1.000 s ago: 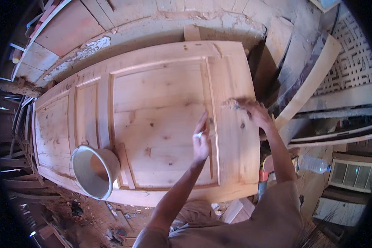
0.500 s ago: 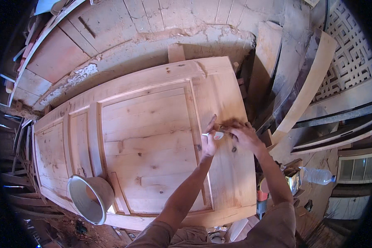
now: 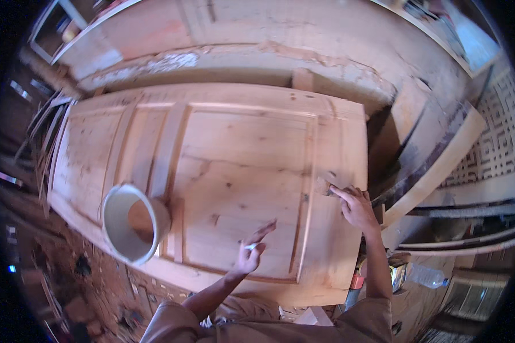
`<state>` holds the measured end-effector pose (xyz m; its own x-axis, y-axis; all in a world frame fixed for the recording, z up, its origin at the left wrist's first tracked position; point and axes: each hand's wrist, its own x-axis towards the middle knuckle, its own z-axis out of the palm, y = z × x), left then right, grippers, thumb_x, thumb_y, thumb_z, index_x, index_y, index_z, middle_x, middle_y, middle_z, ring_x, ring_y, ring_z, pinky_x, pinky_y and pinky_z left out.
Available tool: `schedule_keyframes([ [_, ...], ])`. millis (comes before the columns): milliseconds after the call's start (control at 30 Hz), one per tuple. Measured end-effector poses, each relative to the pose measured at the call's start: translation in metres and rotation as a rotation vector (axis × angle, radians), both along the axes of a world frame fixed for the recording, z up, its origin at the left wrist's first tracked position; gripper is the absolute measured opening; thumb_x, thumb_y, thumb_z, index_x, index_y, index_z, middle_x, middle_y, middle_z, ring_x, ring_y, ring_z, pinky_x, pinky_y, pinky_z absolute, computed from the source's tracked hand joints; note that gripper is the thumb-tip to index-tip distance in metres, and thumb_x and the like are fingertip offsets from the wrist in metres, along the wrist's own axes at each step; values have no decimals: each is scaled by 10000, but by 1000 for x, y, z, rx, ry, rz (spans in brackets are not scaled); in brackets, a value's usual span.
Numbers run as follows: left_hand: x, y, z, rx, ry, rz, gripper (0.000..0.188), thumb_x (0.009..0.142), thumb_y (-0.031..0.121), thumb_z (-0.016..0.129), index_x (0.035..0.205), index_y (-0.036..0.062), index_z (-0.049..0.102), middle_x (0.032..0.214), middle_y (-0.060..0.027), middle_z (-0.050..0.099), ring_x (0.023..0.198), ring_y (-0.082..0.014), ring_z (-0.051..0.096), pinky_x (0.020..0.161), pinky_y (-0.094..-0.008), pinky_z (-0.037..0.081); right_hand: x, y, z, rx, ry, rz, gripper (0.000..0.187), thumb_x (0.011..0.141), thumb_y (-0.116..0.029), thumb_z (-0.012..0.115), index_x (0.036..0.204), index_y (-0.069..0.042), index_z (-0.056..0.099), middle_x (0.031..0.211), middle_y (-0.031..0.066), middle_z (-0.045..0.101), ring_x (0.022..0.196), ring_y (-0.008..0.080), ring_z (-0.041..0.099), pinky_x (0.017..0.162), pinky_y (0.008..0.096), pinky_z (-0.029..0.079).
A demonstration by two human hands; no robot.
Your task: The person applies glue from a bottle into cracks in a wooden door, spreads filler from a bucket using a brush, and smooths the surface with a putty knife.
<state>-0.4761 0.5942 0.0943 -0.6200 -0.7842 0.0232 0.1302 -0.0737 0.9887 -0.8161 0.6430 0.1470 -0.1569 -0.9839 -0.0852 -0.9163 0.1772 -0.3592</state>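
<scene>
Pale panelled wooden door (image 3: 217,177) looks heavy, stiff, best held by near and far edges, while right hand (image 3: 357,207) pinches a small tan piece (image 3: 323,186), left hand (image 3: 252,251) loosely open.

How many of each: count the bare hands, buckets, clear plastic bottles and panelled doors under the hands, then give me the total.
Bare hands: 2 (left hand, right hand)
Panelled doors under the hands: 1 (pale wooden door)
Buckets: 1 (greyish bucket)
Clear plastic bottles: 1 (bottle with a blue cap)
Total: 5
</scene>
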Motion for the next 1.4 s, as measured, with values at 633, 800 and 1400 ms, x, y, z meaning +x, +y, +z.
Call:
schedule_keyframes([
  [633,293,158,37,239,-266,1036,272,973,220,543,975,-22,667,724,-36,613,574,-54,476,492,-215,361,460,-188,55,-400,568,786,385,882,-148,560,1260,-173,633,1091,98,616,1087,280,549,979,463,393],
  [800,286,144,34,268,-294,1042,238,970,168,572,1042,-51,633,891,-122,679,614,-80,504,525,-233,402,429,-188,60,-567,319,530,497,852,-123,580,1347,-169,558,1110,126,580,1082,322,545,952,491,412],
  [1400,-137,-144,-20,-153,-123,225,382,1025,243,483,1062,-99,648,1054,-130,696,1004,-193,643,955,-320,470,-11,-55,-102,-20,-56,-697,509,856,-21,497,1345,-156,538,970,176,607,843,379,659,740,481,542],
])
